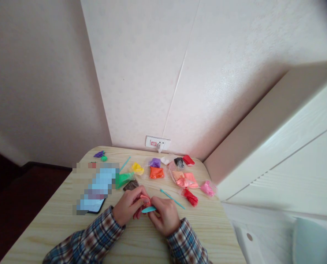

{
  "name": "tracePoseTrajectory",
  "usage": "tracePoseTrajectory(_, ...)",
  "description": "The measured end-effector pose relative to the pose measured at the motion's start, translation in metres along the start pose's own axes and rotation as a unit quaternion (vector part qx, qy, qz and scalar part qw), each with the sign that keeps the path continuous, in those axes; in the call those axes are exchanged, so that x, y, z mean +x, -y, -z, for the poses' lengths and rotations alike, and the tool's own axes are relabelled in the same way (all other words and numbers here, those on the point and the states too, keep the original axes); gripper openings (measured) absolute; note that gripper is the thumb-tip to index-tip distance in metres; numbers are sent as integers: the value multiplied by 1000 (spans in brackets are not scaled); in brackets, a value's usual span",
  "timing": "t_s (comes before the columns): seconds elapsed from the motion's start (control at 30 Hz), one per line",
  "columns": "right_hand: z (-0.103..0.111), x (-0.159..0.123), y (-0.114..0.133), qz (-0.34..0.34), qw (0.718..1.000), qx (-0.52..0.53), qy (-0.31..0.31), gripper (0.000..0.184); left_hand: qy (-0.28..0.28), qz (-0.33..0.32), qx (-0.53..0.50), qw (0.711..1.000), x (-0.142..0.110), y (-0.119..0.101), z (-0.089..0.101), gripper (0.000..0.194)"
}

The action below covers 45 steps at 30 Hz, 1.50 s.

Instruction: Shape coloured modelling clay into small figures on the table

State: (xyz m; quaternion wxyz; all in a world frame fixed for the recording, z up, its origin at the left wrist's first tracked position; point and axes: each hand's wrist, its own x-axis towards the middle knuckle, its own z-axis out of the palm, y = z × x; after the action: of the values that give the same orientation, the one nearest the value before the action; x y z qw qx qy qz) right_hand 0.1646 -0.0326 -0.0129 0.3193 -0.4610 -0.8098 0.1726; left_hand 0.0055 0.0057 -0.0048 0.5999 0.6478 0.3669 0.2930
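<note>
Over the front half of the table, both hands meet close together. My left hand is closed around a small piece of coral-pink modelling clay. In my right hand is a turquoise plastic modelling knife, its flat blade pointing left beneath the clay. The fingertips of my right hand come up against the clay, and part of the piece is hidden by fingers. Just beyond my left hand lies a dark brown clay packet. A thin turquoise modelling stick rests beyond my right hand.
Clear bags of coloured clay, including green, yellow, orange and red, spread across the table's back. A blurred-out phone lies left. Purple and green clay shapes sit far left. A wall socket is behind.
</note>
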Motion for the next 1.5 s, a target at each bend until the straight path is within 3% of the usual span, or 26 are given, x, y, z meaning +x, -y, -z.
tracePoseTrajectory(0.2,5,1,4,-35,997,64,-23,19,27,4,-122,992,4,-3,-1,39)
tracePoseTrajectory(0.47,13,1,5,-39,985,169,5,20,-4,19,-124,992,7,-6,6,37)
tracePoseTrajectory(0.67,11,2,6,-28,988,152,8,27,-7,-11,-31,999,1,-5,3,27)
tracePoseTrajectory(0.83,10,2,-2,-100,988,104,-60,33,-13,-96,95,991,-3,-13,-2,26)
tracePoseTrajectory(0.97,12,3,-4,-118,986,102,-56,29,13,-127,141,982,-4,-13,-1,30)
tracePoseTrajectory(1.2,6,5,4,-95,987,123,-43,33,-20,-85,152,984,-1,-10,-2,25)
tracePoseTrajectory(1.33,8,3,0,-95,984,149,-24,41,-10,-40,83,996,1,-12,-5,16)
tracePoseTrajectory(1.43,12,1,-5,-106,980,158,-57,45,1,-17,8,1000,1,-13,-5,16)
tracePoseTrajectory(1.5,15,0,-6,-123,973,171,-90,39,-4,-4,-36,999,2,-12,-3,20)
